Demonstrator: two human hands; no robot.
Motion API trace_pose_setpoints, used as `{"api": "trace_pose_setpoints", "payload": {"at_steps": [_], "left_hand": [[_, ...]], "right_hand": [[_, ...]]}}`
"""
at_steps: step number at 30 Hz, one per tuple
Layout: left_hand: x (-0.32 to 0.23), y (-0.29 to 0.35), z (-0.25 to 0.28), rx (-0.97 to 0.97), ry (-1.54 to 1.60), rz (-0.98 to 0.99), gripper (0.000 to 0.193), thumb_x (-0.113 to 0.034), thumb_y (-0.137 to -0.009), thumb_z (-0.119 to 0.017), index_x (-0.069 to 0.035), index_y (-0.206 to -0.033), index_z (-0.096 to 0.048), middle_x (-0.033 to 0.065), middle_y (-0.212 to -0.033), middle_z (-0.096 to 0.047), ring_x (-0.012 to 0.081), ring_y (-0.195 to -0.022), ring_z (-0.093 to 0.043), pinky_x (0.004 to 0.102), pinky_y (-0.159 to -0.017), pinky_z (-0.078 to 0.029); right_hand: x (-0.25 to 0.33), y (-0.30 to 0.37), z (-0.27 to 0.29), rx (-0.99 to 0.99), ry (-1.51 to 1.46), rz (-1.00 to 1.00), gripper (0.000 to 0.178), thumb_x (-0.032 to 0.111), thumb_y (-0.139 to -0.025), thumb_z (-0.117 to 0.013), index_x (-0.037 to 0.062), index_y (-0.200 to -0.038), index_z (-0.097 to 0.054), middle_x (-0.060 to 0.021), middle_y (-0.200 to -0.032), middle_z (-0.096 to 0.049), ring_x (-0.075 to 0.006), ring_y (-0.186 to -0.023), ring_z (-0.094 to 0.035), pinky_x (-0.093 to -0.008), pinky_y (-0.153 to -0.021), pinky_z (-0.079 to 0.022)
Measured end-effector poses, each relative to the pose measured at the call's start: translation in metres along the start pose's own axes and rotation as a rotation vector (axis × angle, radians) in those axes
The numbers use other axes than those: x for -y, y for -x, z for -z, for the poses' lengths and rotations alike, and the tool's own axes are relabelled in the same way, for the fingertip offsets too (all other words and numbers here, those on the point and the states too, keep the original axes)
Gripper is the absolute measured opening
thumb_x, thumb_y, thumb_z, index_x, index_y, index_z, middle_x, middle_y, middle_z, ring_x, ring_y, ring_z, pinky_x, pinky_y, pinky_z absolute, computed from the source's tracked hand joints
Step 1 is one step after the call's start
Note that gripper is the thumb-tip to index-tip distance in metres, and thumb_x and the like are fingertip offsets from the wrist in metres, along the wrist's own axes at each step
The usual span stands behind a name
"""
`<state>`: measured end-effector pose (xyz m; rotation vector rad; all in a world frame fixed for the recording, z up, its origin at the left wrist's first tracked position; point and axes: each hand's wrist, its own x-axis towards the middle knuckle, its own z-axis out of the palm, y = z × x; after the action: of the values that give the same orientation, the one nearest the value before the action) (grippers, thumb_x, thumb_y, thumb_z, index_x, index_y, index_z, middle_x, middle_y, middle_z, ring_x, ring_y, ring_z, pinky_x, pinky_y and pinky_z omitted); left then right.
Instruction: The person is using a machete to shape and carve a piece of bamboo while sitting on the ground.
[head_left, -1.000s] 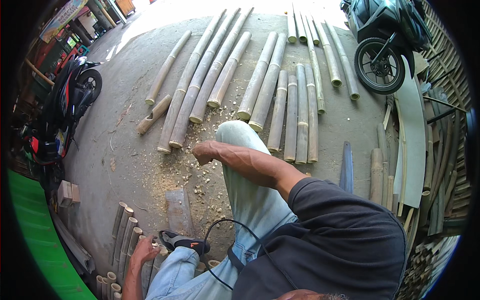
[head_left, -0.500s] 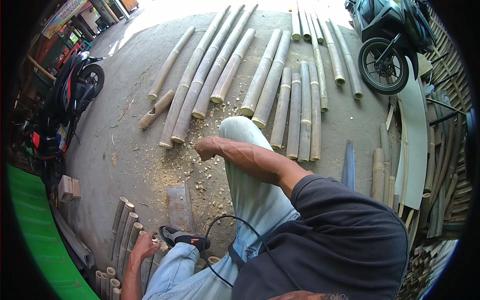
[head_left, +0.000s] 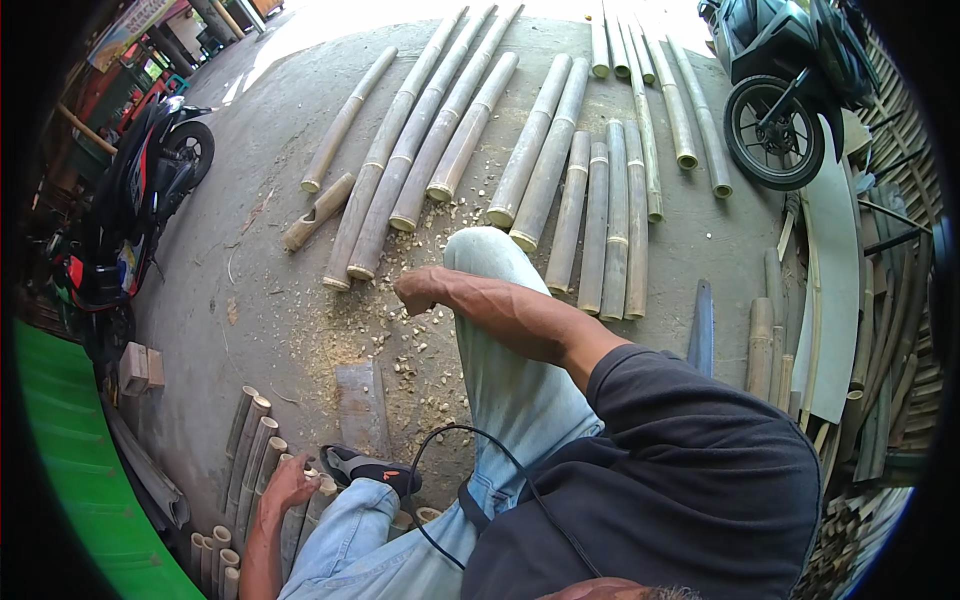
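At the lower left, my left hand (head_left: 291, 483) is at the top end of a short bamboo tube (head_left: 322, 490), its fingers bent over the rim. It is one of several cut tubes standing in a row, and my leg partly hides them. My right forearm lies across my raised knee. From it my right hand (head_left: 418, 289) hangs with the fingers folded down in a loose fist, and nothing shows in it. Just beyond that hand are the near ends of long bamboo poles (head_left: 375, 225) on the ground.
Wood chips (head_left: 400, 350) and sawdust surround a flat board (head_left: 362, 405). To the right are a saw blade (head_left: 702, 325) and stacked bamboo. Motorcycles stand at the left (head_left: 130, 210) and far right (head_left: 775, 125). A short notched bamboo piece (head_left: 318, 212) lies left of the poles.
The view has shifted slightly. My left hand stays at the tube ends with its fingers a little changed; my right hand remains over the knee.
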<state>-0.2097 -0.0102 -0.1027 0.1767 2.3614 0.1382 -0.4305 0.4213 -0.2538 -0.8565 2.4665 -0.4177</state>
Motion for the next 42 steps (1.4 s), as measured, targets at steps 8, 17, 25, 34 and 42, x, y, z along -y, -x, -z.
{"api": "trace_pose_setpoints", "payload": {"at_steps": [8, 17, 25, 34, 42], "left_hand": [[0.000, -0.001, 0.000, -0.011, -0.034, -0.010, 0.063, -0.021, -0.081, -0.076, 0.011, -0.132, -0.058, 0.0310, -0.124, -0.068, 0.0429, -0.120, -0.065, 0.0446, -0.103, -0.051], [-0.011, 0.002, 0.003, 0.003, -0.042, 0.033, 0.061, -0.019, -0.081, -0.076, 0.009, -0.133, -0.059, 0.0290, -0.124, -0.068, 0.0414, -0.121, -0.065, 0.0445, -0.104, -0.051], [-0.017, 0.006, 0.006, -0.021, -0.006, 0.023, 0.055, -0.017, -0.081, -0.075, 0.006, -0.129, -0.061, 0.0290, -0.122, -0.070, 0.0415, -0.118, -0.067, 0.0450, -0.101, -0.053], [-0.008, 0.004, 0.004, -0.026, -0.057, -0.008, 0.056, -0.019, -0.081, -0.076, 0.005, -0.129, -0.061, 0.0302, -0.120, -0.069, 0.0433, -0.117, -0.066, 0.0465, -0.100, -0.053], [-0.003, 0.006, 0.003, -0.013, -0.079, 0.010, 0.058, -0.021, -0.082, -0.077, 0.004, -0.132, -0.060, 0.0298, -0.119, -0.070, 0.0425, -0.117, -0.066, 0.0465, -0.099, -0.053]], "right_hand": [[0.004, 0.010, 0.005, -0.025, -0.011, -0.022, 0.017, 0.015, -0.078, -0.067, 0.0003, -0.075, -0.076, -0.0156, -0.074, -0.074, -0.0286, -0.069, -0.072, -0.0447, -0.060, -0.056], [0.007, 0.015, 0.010, -0.005, -0.004, -0.018, 0.017, 0.013, -0.078, -0.067, 0.0017, -0.083, -0.079, -0.0159, -0.082, -0.076, -0.0294, -0.076, -0.074, -0.0447, -0.064, -0.057], [0.002, 0.007, 0.005, -0.021, 0.012, 0.008, 0.016, 0.012, -0.076, -0.067, 0.0015, -0.081, -0.078, -0.0168, -0.080, -0.075, -0.0296, -0.075, -0.074, -0.0451, -0.064, -0.057], [-0.003, 0.004, 0.000, -0.017, -0.051, -0.027, 0.015, 0.012, -0.073, -0.068, -0.0001, -0.074, -0.076, -0.0187, -0.077, -0.072, -0.0309, -0.071, -0.071, -0.0461, -0.063, -0.055], [-0.007, 0.003, -0.002, -0.067, 0.011, 0.078, 0.024, 0.015, -0.075, -0.064, -0.0071, -0.076, -0.073, -0.0243, -0.074, -0.070, -0.0354, -0.069, -0.070, -0.0475, -0.062, -0.055]]}}
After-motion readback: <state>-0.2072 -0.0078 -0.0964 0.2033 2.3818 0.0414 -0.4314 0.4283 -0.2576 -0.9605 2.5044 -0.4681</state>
